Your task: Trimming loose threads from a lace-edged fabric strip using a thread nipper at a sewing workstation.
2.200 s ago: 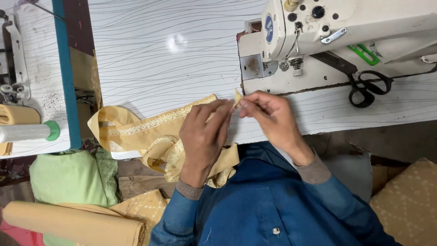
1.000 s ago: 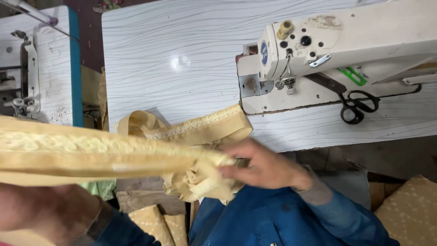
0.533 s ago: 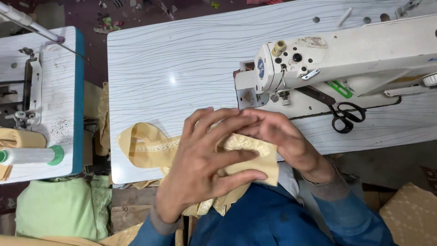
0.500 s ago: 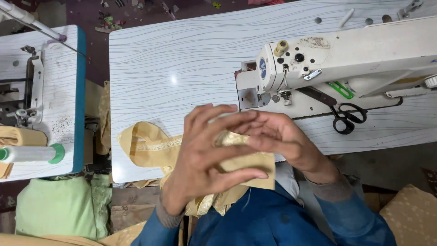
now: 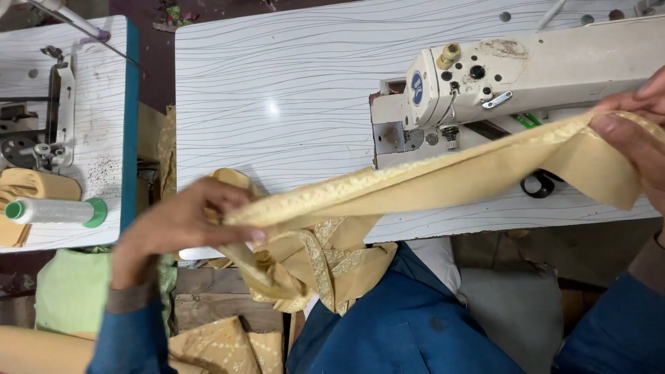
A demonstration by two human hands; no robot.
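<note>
Inspector: Where is the yellow embroidered fabric strip [image 5: 443, 183]?

Clerk: Pulled taut between both hands: left hand [image 5: 183, 221] pinches one end, right hand [image 5: 641, 135] grips the other (likely to check the seam), above the white wavy-lined tabletop [image 5: 291, 90], before the cream sewing machine [image 5: 526, 69].

We list: blue long-sleeved garment; left sleeve [image 5: 128, 339] with brown-grey ribbed cuff [image 5: 131, 298]; right sleeve [image 5: 616, 325], matching cuff; bare hands.

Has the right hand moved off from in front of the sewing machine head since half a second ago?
Yes. The right hand has swung out rightward, past the sewing machine, pulling the yellow fabric taut.
</note>
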